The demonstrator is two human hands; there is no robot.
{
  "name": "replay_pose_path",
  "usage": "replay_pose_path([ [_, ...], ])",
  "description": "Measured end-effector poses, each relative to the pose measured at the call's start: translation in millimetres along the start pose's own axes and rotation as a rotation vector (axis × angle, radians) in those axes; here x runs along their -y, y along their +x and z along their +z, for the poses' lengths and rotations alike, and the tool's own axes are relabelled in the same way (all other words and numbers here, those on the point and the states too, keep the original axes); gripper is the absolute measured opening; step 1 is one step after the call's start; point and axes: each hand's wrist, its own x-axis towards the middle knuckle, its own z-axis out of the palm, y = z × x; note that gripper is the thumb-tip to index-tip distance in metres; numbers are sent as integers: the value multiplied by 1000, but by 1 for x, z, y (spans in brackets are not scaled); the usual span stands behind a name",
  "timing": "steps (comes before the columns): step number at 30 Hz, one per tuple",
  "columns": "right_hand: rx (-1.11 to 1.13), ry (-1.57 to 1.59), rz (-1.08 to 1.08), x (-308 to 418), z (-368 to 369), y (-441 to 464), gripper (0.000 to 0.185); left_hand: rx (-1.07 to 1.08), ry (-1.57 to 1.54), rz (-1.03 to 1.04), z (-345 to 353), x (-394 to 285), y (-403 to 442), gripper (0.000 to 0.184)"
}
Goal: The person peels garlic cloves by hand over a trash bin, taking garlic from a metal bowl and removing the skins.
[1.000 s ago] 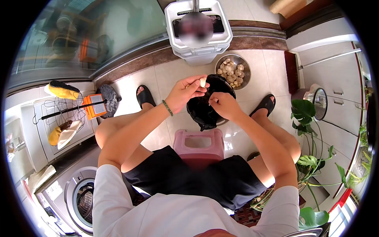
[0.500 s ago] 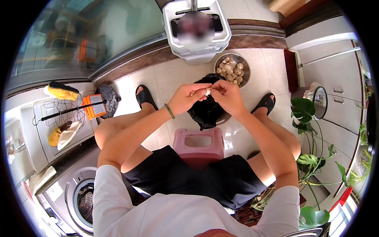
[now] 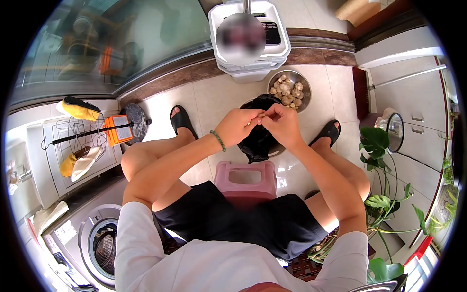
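My left hand, with a green bead bracelet at the wrist, meets my right hand at the fingertips. A small garlic clove is pinched between them, mostly covered by the fingers. Both hands are closed and hover above a bin lined with a black plastic bag. Just beyond the bin, a steel bowl on the floor holds several garlic bulbs.
A pink plastic stool stands between my knees. Ahead is a white and grey appliance by the glass door. A wire rack with shoes and a washing machine are left. Plants and cabinets line the right.
My fingers have closed further over the garlic clove, so its white part shows less. The whole view has shifted slightly, and the hands sit a little lower and farther right.
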Motion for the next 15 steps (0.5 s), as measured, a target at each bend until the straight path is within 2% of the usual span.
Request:
replay_pose_path([
  [2, -12, 14, -4, -5, 1, 0, 13, -64, 8, 120, 3, 4, 0, 26],
  [6, -9, 68, 7, -3, 1, 0, 13, -54, 59, 99, -4, -2, -1, 27],
  [8, 32, 110, 10, -2, 0, 0, 11, 37, -137, -10, -8, -5, -1, 28],
  [9, 34, 109, 10, -2, 0, 0, 11, 36, -137, -10, -9, -6, -1, 28],
  [11, 69, 201, -10, -2, -1, 2, 9, 90, -293, -148, -10, -6, 1, 22],
  [15, 121, 259, -11, 7, -4, 5, 6, 114, -434, -141, -7, 10, 2, 34],
])
